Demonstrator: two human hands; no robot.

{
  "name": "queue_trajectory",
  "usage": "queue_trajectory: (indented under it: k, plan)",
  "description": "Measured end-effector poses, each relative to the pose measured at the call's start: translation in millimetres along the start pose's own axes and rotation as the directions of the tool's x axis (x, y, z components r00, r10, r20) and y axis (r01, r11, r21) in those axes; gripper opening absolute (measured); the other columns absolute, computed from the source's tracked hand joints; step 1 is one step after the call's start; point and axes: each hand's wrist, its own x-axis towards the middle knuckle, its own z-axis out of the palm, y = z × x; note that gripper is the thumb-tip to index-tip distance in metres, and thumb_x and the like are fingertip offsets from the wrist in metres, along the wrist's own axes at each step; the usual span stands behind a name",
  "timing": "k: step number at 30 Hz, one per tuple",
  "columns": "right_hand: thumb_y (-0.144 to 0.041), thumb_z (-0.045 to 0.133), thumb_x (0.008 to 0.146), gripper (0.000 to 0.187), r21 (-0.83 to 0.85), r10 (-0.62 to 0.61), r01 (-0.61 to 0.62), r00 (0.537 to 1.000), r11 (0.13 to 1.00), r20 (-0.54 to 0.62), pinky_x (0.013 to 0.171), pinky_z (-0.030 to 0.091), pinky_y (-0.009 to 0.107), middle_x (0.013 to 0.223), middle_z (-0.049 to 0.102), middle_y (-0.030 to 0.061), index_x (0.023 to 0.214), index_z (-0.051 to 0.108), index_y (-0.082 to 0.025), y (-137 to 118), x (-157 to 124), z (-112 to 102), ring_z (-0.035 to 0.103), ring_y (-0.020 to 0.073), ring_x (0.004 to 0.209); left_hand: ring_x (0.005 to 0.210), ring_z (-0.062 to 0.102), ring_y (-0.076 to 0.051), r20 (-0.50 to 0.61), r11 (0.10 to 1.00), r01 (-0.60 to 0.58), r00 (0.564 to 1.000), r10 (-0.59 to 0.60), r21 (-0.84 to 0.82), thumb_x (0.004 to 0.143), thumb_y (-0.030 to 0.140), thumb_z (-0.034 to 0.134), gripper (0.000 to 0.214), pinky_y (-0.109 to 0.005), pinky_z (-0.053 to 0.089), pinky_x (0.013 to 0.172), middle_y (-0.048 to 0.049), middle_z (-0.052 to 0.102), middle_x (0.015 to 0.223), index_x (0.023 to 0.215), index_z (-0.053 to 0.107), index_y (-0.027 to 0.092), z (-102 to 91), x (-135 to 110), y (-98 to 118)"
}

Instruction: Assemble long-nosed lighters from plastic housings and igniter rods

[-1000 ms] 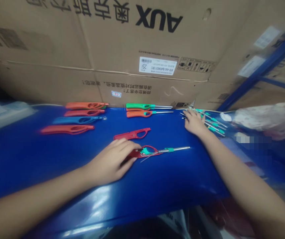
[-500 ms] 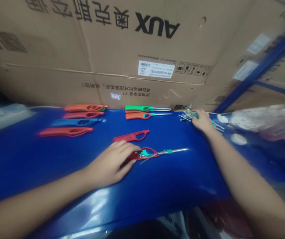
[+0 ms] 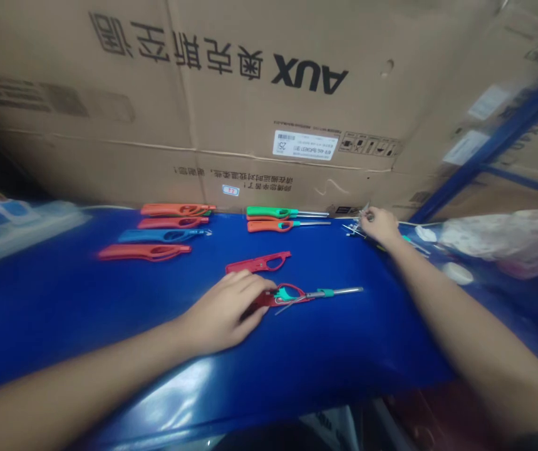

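Observation:
My left hand [image 3: 231, 308] is closed around the red handle of an opened gas lighter [image 3: 307, 296], holding it low over or on the blue table. The lighter's teal trigger, a thin loose wire and a metal tube with a teal collar show past my fingers. Just beyond that hand lies a loose red handle half [image 3: 275, 260]. At the back right, my right hand [image 3: 382, 227] has its fingers pinched together over a small pile of metal and white parts [image 3: 354, 229]. What sits between those fingertips is too small and blurred to name.
Orange, red and blue lighter handles [image 3: 163, 235] lie in a stack at back left. Green [image 3: 271, 212] and orange [image 3: 269, 224] lighters with metal tubes lie mid-back. A large cardboard box [image 3: 231, 125] walls the far edge. A white round piece [image 3: 458, 273] and plastic bags [image 3: 485, 233] are at right.
My right hand's fingers have drawn together over the small parts pile; a teal piece seen by them earlier no longer shows. My left hand keeps its hold on the lighter. The camera view has shifted slightly.

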Motion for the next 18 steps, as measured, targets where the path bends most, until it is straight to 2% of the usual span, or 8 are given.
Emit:
queue_trajectory:
  k: [3, 6, 7, 9, 11, 13, 16, 18]
  plan:
    - [-0.020, 0.051, 0.082, 0.026, 0.110, -0.137, 0.143, 0.989, 0.984, -0.063, 0.094, 0.048, 0.046, 0.103, 0.072, 0.0169, 0.098, 0.070, -0.015, -20, -20, -10, 0.064, 0.0320, 0.104, 0.115, 0.060, -0.025, -0.048, 0.999, 0.002, 0.999, -0.004, -0.053, 0.098, 0.030, 0.053, 0.030, -0.043, 0.049, 0.100, -0.0083, 0.067, 0.122, 0.126, 0.059, 0.021, 0.0, 1, 0]
    - [-0.022, 0.055, 0.085, 0.024, 0.221, -0.354, 0.367, 0.930, 0.904, -0.098, 0.098, 0.048, 0.043, 0.109, 0.071, 0.0115, 0.104, 0.069, -0.020, -53, -62, -21, 0.064, 0.0276, 0.107, 0.119, 0.060, -0.024, -0.146, 0.987, 0.034, 0.988, -0.058, -0.160, 0.098, 0.032, 0.055, 0.033, -0.041, 0.049, 0.104, -0.0089, 0.069, 0.124, 0.127, 0.064, 0.020, 3.3, 4, -1]
    - [-0.024, 0.055, 0.086, 0.024, 0.261, -0.443, 0.457, 0.889, 0.850, -0.113, 0.098, 0.049, 0.043, 0.111, 0.070, 0.0101, 0.107, 0.068, -0.021, -66, -81, -25, 0.064, 0.0264, 0.107, 0.120, 0.061, -0.024, -0.178, 0.975, 0.066, 0.978, -0.106, -0.213, 0.098, 0.034, 0.056, 0.033, -0.041, 0.048, 0.106, -0.0089, 0.070, 0.125, 0.127, 0.066, 0.020, 4.9, 6, 0]
    - [-0.022, 0.054, 0.090, 0.028, 0.350, -0.653, 0.668, 0.736, 0.657, -0.179, 0.100, 0.048, 0.047, 0.117, 0.066, 0.0120, 0.116, 0.065, -0.020, -91, -122, -35, 0.061, 0.0269, 0.111, 0.121, 0.063, -0.025, -0.211, 0.919, 0.151, 0.948, -0.240, -0.364, 0.098, 0.038, 0.057, 0.036, -0.042, 0.048, 0.109, -0.0085, 0.070, 0.128, 0.127, 0.068, 0.020, 8.0, 11, 5]
    - [-0.019, 0.053, 0.091, 0.033, 0.347, -0.757, 0.760, 0.629, 0.550, -0.178, 0.109, 0.040, 0.052, 0.123, 0.063, 0.0131, 0.124, 0.061, -0.020, -110, -159, -44, 0.058, 0.0262, 0.117, 0.120, 0.065, -0.025, -0.184, 0.798, 0.220, 0.907, -0.379, -0.561, 0.097, 0.044, 0.058, 0.042, -0.042, 0.049, 0.109, -0.0080, 0.070, 0.130, 0.130, 0.067, 0.020, 9.4, 16, 12]
    - [-0.015, 0.051, 0.092, 0.038, 0.318, -0.833, 0.824, 0.532, 0.469, -0.150, 0.115, 0.032, 0.055, 0.129, 0.061, 0.0136, 0.129, 0.058, -0.019, -122, -184, -53, 0.056, 0.0263, 0.121, 0.116, 0.068, -0.026, -0.121, 0.647, 0.236, 0.881, -0.457, -0.725, 0.097, 0.047, 0.058, 0.043, -0.042, 0.052, 0.107, -0.0074, 0.073, 0.123, 0.125, 0.070, 0.018, 7.6, 20, 21]
    - [-0.013, 0.051, 0.091, 0.043, 0.288, -0.917, 0.891, 0.390, 0.352, -0.084, 0.107, 0.042, 0.050, 0.134, 0.058, 0.0172, 0.134, 0.056, -0.013, -129, -198, -61, 0.053, 0.0297, 0.123, 0.099, 0.074, -0.024, -0.037, 0.446, 0.225, 0.862, -0.506, -0.866, 0.093, 0.047, 0.063, 0.038, -0.040, 0.056, 0.100, -0.0056, 0.078, 0.108, 0.110, 0.076, 0.016, -0.6, 24, 31]
    - [-0.013, 0.051, 0.092, 0.045, 0.286, -0.938, 0.907, 0.340, 0.309, -0.063, 0.099, 0.048, 0.046, 0.139, 0.054, 0.0193, 0.137, 0.054, -0.012, -128, -195, -63, 0.053, 0.0306, 0.122, 0.093, 0.074, -0.022, -0.026, 0.393, 0.219, 0.848, -0.530, -0.893, 0.091, 0.045, 0.068, 0.035, -0.037, 0.058, 0.097, -0.0048, 0.079, 0.103, 0.108, 0.077, 0.016, -7.2, 25, 32]
